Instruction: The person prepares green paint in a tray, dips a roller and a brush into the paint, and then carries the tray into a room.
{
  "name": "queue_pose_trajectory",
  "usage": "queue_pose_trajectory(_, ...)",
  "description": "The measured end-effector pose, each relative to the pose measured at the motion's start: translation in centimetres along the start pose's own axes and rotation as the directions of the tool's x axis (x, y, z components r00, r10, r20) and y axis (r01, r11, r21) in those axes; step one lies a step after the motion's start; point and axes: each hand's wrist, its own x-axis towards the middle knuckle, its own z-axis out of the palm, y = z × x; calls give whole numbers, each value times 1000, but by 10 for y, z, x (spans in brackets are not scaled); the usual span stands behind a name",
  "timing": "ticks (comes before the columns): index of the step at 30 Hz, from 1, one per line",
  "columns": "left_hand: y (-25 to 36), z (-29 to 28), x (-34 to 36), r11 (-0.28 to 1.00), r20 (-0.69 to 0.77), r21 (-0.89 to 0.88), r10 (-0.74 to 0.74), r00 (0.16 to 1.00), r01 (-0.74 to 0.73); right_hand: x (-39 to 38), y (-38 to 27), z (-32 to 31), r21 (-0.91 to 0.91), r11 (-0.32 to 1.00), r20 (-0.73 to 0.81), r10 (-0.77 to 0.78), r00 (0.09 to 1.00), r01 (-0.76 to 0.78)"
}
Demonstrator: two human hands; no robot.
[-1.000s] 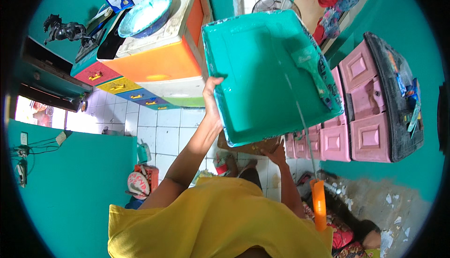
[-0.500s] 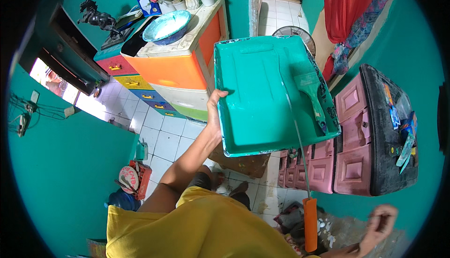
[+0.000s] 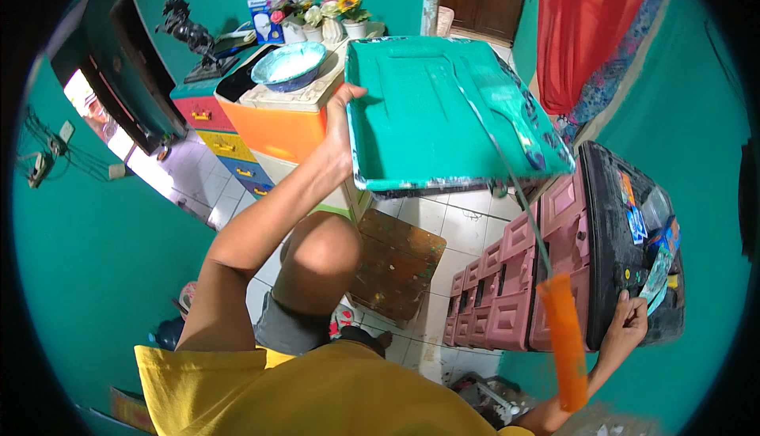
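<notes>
My left hand (image 3: 340,123) is closed on the left rim of a paint tray (image 3: 419,139) coated in green paint, its thumb over the edge. Inside the tray lie a paint roller with its head under paint and a flat paintbrush (image 3: 514,119). The roller's thin metal rod crosses the near rim, and its orange handle (image 3: 564,341) hangs out above my right forearm. With fingers partly stretched, my right hand (image 3: 627,321) touches the near edge of the black top of a pink drawer cabinet (image 3: 511,278). I see nothing held in it.
A paint-smeared bowl (image 3: 289,66) stands on the orange drawer unit (image 3: 265,123), before flower pots (image 3: 336,13) and a horse figurine (image 3: 190,32). Packets and a paint-stained scraper-like tool (image 3: 657,279) lie on the black top. A low wooden stool (image 3: 396,266) is below the tray.
The tray has moved up and left and tilted flatter, the roller and brush still in it. My right hand has moved up from below onto the cabinet's edge. My left knee has come into view.
</notes>
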Motion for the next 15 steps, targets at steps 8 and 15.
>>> queue_pose_trajectory(8, 1, 4, 29, 998, 117, -38, 51, 992, -47, 41, -71, -6, -54, 986, 60, -156, 986, 159)
queue_pose_trajectory(15, -20, -6, 27, 987, 209, -132, -63, 976, 91, 121, -176, 103, -431, 673, 515, -363, 776, 601)
